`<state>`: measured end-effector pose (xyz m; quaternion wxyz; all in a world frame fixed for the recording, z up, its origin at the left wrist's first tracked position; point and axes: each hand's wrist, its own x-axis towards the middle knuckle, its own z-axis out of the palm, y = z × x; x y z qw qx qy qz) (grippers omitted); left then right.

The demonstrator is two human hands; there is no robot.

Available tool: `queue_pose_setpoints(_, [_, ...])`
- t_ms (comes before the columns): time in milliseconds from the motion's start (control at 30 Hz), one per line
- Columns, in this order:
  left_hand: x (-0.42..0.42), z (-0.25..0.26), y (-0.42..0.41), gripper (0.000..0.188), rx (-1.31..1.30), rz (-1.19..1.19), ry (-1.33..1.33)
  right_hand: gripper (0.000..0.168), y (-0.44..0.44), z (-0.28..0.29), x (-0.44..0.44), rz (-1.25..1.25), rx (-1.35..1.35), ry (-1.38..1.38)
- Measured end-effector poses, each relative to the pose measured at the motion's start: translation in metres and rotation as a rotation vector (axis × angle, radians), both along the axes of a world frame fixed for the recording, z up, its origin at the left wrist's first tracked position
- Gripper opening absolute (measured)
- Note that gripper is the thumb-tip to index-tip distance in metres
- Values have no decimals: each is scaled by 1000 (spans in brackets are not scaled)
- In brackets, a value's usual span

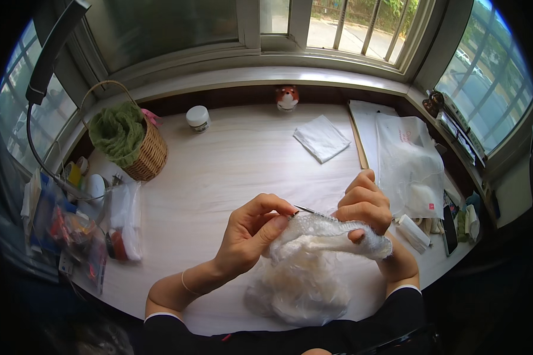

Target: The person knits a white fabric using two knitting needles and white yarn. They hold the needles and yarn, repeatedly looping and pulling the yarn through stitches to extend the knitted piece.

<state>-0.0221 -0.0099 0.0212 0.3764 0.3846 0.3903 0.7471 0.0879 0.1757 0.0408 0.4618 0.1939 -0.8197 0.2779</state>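
My left hand (253,228) pinches the left end of a piece of white knitting (326,228) between thumb and fingertips. A metal knitting needle (313,211) runs along the knitting's upper edge, its tip pointing left towards those fingertips. At the knitting's right part, my right hand (365,202) is closed around the fabric and needle, with the thumb showing below the upper edge. Under the fabric, close to my body, a clear plastic bag (311,293) holds cream-white yarn. Part of the needle is hidden by my right fingers.
A wicker basket (149,153) with green knitting (117,133) stands back left, near a white jar (198,118). A folded white cloth (322,138) and a fox figurine (287,98) lie ahead. Plastic packets (124,222) crowd the left; a frosted bag (408,164) and phone (450,230) lie right.
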Motion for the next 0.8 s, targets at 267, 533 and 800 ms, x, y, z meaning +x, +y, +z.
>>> queue_pose_setpoints(267, [4, 6, 2, 12, -72, 96, -68, 29, -4, 2, 4, -88, 183, -30])
queue_pose_setpoints(533, [3, -12, 9, 10, -88, 161, -152, 21, -13, 0, 3, -261, 326, -27])
queue_pose_setpoints(800, [2, -13, 9, 9, -100, 171, -203, 19, -15, 1, 2, -236, 321, -73])
